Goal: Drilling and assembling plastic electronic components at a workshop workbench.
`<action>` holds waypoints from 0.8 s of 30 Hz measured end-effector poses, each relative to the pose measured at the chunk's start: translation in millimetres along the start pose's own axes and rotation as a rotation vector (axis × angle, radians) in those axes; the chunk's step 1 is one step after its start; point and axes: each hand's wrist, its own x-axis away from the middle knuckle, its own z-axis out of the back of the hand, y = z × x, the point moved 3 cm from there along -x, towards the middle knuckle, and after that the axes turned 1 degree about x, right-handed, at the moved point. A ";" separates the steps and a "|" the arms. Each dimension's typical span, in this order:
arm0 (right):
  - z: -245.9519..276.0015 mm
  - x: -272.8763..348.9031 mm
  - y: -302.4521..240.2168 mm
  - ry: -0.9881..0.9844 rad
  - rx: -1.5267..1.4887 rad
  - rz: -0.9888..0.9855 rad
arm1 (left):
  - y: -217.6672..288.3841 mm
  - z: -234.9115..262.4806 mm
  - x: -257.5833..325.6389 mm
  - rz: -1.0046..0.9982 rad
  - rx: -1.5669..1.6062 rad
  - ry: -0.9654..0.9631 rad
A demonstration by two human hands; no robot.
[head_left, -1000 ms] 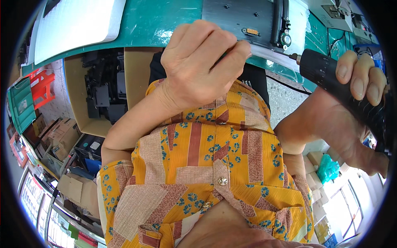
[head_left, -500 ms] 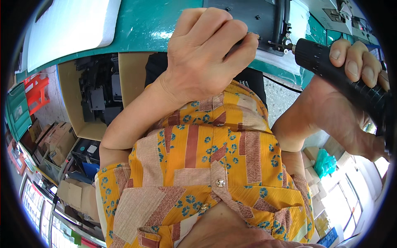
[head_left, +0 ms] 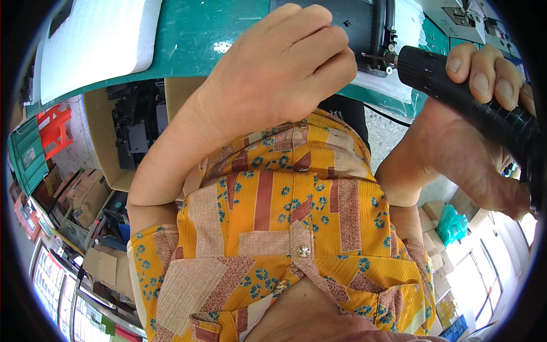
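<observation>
My right hand (head_left: pixel 456 142) is wrapped around a black electric screwdriver (head_left: pixel 439 74). Its thin bit points left, over the near right edge of a black flat panel (head_left: pixel 359 43). Close to the bit, my left hand (head_left: pixel 279 68) is held above the panel's near side, back of the hand upward and fingers curled together. Whatever its fingertips pinch is hidden behind the knuckles. Whether the bit touches anything cannot be made out. Dark rods and small fittings (head_left: pixel 390 40) run along the panel's right side.
The green tabletop (head_left: pixel 194 40) carries a white foam sheet (head_left: pixel 102 45) at left and white padding (head_left: pixel 407 34) beside the panel. Below the table edge, a cardboard box (head_left: pixel 102 142) holds black parts (head_left: pixel 137 128). A red plastic stool (head_left: pixel 54 131) stands at far left.
The screwdriver has shifted slightly left and up. My left hand has turned a little and its forearm swung left; a small brass-coloured bit at its fingertips is now out of sight.
</observation>
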 end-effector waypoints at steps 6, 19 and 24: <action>2.8 7.8 -7.7 0.010 -0.004 0.032 | -30.5 -27.3 3.6 -0.647 -0.318 0.390; 9.1 10.0 -7.3 0.024 -0.008 0.062 | -12.2 -3.5 5.9 -0.067 0.075 -0.008; 2.3 3.3 -1.8 -0.013 -0.013 0.033 | -6.0 1.6 0.7 -0.102 0.033 -0.005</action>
